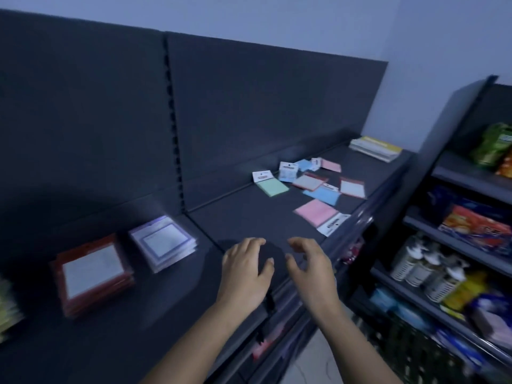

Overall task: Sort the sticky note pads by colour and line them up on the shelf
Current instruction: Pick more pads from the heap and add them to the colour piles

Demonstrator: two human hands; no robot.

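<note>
Loose sticky note pads lie scattered on the right part of the dark shelf (249, 217): a green pad (273, 187), a blue pad (323, 195), a pink pad (315, 212), another pink pad (331, 165) and red-edged pads (352, 187). On the left stand a red-edged stack (92, 273) and a purple-edged stack (164, 242). My left hand (245, 270) and my right hand (311, 266) hover side by side over the shelf's front, fingers loosely curled, holding nothing.
A yellow-and-white stack (374, 148) lies at the shelf's far right end. A second rack (457, 245) at the right holds bottles and snack packs. A greenish stack (8, 309) shows at the left edge. The shelf's back panel rises behind.
</note>
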